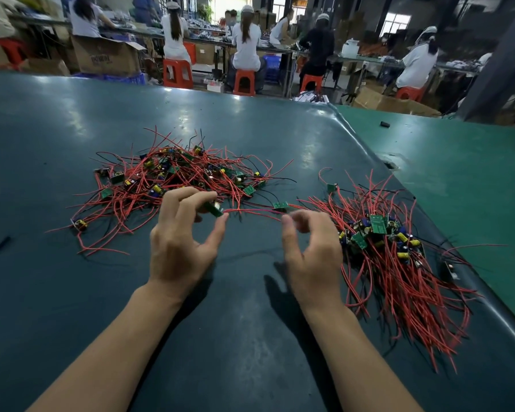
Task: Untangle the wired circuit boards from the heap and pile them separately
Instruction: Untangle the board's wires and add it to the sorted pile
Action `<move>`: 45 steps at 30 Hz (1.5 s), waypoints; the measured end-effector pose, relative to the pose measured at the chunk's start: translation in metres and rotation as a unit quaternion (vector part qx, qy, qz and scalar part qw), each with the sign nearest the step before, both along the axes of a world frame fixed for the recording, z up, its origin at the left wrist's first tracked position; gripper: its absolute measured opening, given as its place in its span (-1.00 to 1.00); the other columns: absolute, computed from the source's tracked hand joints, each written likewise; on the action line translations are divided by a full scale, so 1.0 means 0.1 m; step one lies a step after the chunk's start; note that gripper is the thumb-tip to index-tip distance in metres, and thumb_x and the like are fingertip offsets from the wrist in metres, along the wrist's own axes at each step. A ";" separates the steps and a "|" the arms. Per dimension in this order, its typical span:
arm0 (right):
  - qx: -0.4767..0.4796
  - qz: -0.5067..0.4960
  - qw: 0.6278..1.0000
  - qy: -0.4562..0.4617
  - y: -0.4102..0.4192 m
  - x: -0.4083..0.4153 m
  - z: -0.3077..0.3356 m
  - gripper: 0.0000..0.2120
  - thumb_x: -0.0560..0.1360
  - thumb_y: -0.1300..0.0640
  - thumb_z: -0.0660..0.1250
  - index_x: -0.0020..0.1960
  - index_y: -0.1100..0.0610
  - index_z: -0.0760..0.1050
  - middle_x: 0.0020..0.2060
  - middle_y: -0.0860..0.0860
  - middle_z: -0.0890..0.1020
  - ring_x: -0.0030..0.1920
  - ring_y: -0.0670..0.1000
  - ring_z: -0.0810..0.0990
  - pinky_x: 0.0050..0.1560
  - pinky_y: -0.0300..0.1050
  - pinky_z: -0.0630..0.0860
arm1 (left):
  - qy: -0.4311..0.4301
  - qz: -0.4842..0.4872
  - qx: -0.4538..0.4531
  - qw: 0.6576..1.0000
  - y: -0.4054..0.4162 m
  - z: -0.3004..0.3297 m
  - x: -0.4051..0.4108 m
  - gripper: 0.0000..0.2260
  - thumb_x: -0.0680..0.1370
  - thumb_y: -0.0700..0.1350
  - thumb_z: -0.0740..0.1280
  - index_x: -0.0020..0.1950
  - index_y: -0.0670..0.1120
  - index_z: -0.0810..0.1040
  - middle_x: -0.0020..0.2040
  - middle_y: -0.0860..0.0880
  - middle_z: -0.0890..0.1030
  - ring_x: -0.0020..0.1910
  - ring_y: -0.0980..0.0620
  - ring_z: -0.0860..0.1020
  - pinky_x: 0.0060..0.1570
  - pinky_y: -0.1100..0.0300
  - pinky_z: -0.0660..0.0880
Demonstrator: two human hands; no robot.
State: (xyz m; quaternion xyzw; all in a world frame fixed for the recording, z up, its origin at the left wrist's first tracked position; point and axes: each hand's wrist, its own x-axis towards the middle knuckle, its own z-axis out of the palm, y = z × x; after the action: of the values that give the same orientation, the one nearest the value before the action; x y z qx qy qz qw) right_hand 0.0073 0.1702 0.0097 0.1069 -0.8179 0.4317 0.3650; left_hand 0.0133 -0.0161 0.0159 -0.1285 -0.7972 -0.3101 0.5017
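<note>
Two hands are over a dark tabletop. The left hand pinches a small green board with curled fingers. Red wires run from that board across to the right hand, whose fingers pinch the other end. The board is up off the tabletop, between two heaps. The messy heap lies behind the left hand. The sorted pile lies just beside the right hand, its wires all pointing one way.

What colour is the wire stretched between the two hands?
Red wire, clearest in the head view.
</note>
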 end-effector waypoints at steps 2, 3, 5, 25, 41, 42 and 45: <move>-0.052 0.030 0.998 -0.003 0.00 0.01 0.00 -0.60 0.59 -0.10 0.18 -0.21 0.16 0.57 -0.33 -0.07 0.56 -0.28 -0.05 0.54 -0.21 -0.10 0.46 | 0.040 -0.011 0.001 0.999 0.05 0.01 0.03 -0.73 0.44 -0.29 0.51 0.09 -0.33 0.58 -0.01 -0.24 0.51 -0.05 -0.05 0.52 0.04 0.33 0.49; -0.076 0.070 0.994 -0.042 -0.03 0.03 0.00 -0.54 0.58 -0.14 0.15 -0.25 0.16 0.58 -0.38 -0.09 0.56 -0.34 -0.08 0.54 -0.26 -0.12 0.45 | 0.048 -0.018 0.001 0.999 0.08 0.01 0.04 -0.72 0.43 -0.30 0.52 0.09 -0.33 0.59 -0.02 -0.24 0.51 -0.01 -0.01 0.50 0.09 0.34 0.46; -0.066 0.123 0.983 -0.117 -0.09 0.04 -0.03 -0.47 0.55 -0.22 0.13 -0.22 0.19 0.61 -0.38 -0.10 0.58 -0.36 -0.06 0.54 -0.25 -0.09 0.47 | 0.053 -0.039 -0.009 0.998 0.14 0.00 0.05 -0.73 0.41 -0.30 0.54 0.07 -0.31 0.61 -0.04 -0.23 0.51 0.02 0.10 0.46 0.14 0.37 0.42; -0.331 0.231 0.876 -0.264 -0.19 0.08 0.07 -0.91 0.55 0.20 0.38 -0.08 0.09 0.66 -0.21 0.05 0.73 -0.53 0.01 0.59 -0.58 -0.26 0.43 | -0.288 -0.224 0.219 0.905 0.17 -0.08 0.00 -0.81 0.48 0.02 0.38 -0.01 -0.05 0.67 -0.21 -0.03 0.69 -0.30 -0.02 0.67 -0.25 0.08 0.63; -0.244 0.241 0.904 -0.256 -0.21 0.05 -0.02 -0.82 0.59 0.14 0.32 0.15 -0.03 0.60 -0.40 -0.10 0.62 -0.48 -0.20 0.48 -0.46 -0.36 0.39 | -0.382 -0.319 0.408 0.765 0.11 -0.03 -0.04 -0.74 0.67 -0.20 0.14 0.09 -0.19 0.63 -0.39 -0.06 0.53 -0.49 0.05 0.42 -0.46 0.29 0.39; -0.245 0.251 0.904 -0.247 -0.20 0.06 0.00 -0.84 0.60 0.13 0.30 0.09 -0.04 0.62 -0.43 -0.12 0.59 -0.48 -0.20 0.46 -0.46 -0.38 0.37 | -0.389 -0.323 0.372 0.779 0.11 -0.03 -0.03 -0.74 0.67 -0.20 0.15 0.12 -0.17 0.63 -0.39 -0.07 0.52 -0.50 0.06 0.40 -0.47 0.30 0.38; -0.252 0.284 0.896 -0.228 -0.17 0.08 0.04 -0.82 0.59 0.17 0.31 -0.01 -0.05 0.65 -0.50 -0.13 0.49 -0.48 -0.21 0.35 -0.44 -0.40 0.32 | -0.409 -0.351 0.285 0.793 0.13 -0.04 0.02 -0.75 0.63 -0.10 0.22 0.23 -0.03 0.62 -0.39 -0.09 0.52 -0.51 0.03 0.38 -0.52 0.25 0.38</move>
State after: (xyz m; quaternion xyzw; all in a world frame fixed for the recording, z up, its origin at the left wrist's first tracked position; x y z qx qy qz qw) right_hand 0.0155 0.1532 0.0139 0.1376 -0.6773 0.7214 0.0449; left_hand 0.0157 -0.0033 0.0124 -0.1112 -0.7038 -0.7017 -0.0008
